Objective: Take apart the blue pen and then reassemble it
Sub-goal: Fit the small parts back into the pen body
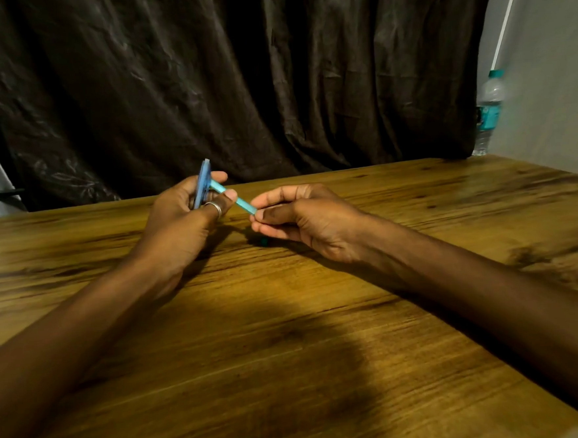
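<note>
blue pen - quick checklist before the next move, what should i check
1. Left hand grips the upright blue piece: ok.
2. Right hand pinches the end of the teal barrel: ok.
3. Barrel also braced by the left fingers, spanning both hands: ok.
4. Small dark teal part under the right hand, whether it rests on the table: cannot tell.
5. Refill or tip accounted for: cannot tell, none visible.
6. Water bottle stands far from the hands: ok.

Glossy wood-grain table (288,321), creased dark cloth curtain (202,71), clear plastic bottle (488,109)
</note>
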The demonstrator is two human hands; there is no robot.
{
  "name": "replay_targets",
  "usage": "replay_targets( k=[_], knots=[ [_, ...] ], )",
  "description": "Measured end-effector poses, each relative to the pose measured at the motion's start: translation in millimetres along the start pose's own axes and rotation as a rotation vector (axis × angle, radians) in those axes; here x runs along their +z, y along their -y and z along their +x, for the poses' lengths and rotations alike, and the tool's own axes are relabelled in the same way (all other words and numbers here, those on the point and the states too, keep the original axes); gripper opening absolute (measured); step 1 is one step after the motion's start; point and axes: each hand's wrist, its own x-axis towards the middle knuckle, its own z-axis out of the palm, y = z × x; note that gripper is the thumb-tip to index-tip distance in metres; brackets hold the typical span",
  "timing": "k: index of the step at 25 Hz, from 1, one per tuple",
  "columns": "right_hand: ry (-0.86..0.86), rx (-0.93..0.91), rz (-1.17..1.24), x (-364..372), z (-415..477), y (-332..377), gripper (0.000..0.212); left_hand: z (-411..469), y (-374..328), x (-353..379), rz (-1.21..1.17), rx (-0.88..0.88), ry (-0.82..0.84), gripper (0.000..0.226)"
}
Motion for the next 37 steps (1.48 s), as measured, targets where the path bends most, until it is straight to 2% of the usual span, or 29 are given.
replay_targets(
  k=[12,19,27,37],
  knots=[
    [-0.063,-0.028,-0.048,-11,4,9,0.019,-4,-6,0,0.122,-0.137,0.045,0.003],
    [-0.095,-0.055,-0.16,-13,4,8,0.017,-5,-6,2,0.14,-0.145,0.134,0.009],
    [-0.091,-0.094,-0.363,-8,3,5,0.017,-3,3,1,0.435,-0.062,0.249,0.018],
    [-0.237,-0.203,-0.5,-14,2,13,0.016,-6,-4,-1,0.483,-0.098,0.287,0.026]
  ],
)
